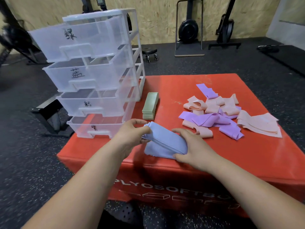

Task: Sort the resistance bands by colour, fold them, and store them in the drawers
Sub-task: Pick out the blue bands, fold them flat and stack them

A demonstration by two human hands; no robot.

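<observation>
Two hands work a stack of blue bands (165,141) at the near edge of a red box (181,90). The left hand (132,134) pinches the stack's far left end, thumb under and fingers curled over the fanned edges, lifting that end off the box. The right hand (194,149) grips the near right end, where the stack doubles over, thumb below and fingers closed narrowly across the top. The lower layers of the blue bands lie on the box beneath.

Just beyond the left hand, a neat stack of folded green bands (150,104) lies beside the drawers (92,80), a clear four-drawer unit at the box's left side. Each drawer is pulled out and carries a handwritten character. To the right, well apart from the hands, pink bands (259,124) and purple bands (212,120) lie tangled in a loose pile. Gym machines (188,30) stand against the far wall.
</observation>
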